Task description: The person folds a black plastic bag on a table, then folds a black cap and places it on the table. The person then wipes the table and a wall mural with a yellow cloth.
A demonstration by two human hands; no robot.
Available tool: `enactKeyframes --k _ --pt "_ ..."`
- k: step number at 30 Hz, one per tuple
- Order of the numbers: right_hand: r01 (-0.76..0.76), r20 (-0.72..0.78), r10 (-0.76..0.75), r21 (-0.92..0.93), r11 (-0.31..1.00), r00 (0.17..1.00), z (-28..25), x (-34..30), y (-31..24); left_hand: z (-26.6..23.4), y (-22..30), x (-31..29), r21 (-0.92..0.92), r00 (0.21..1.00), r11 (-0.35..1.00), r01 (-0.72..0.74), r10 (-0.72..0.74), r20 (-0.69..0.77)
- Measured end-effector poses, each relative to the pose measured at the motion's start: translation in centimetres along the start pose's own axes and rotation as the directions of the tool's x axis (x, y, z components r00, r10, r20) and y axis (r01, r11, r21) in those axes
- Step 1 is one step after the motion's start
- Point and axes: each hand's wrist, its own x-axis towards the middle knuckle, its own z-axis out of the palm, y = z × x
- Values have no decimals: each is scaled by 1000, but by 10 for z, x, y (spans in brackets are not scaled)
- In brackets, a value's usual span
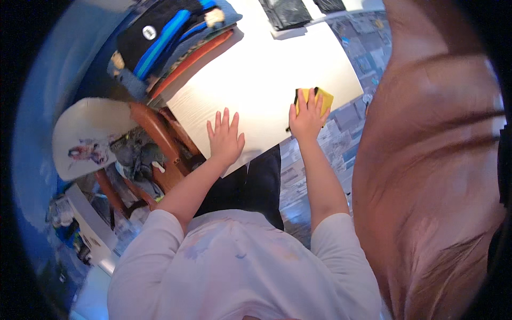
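My left hand lies flat on the pale table, fingers spread, with nothing in it. Near the table's right front corner, my right hand holds a yellow cloth with black edging against the tabletop. Its fingers stretch over the cloth, which sticks out on both sides of them. The palm hides part of the cloth. A small dark bit shows below it at the table's edge.
A stack of folded clothes covers the table's far left. Black plastic packages lie at the far edge. A brown wooden chair stands at the left, near a white rounded board. Brown draped fabric fills the right side.
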Motion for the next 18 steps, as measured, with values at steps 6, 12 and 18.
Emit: enactKeyframes --k 6,12,18 --pt "89 129 -105 129 988 986 7 -82 -86 14 -14 -1 -173 995 983 -60 46 -84" --pt "472 199 -619 484 736 760 -6 -103 -128 10 -27 -6 -584 983 809 -69 -44 -178" --pt "634 25 -725 466 617 688 0 -2 -94 6 -10 10 -567 963 822 -56 -106 -247"
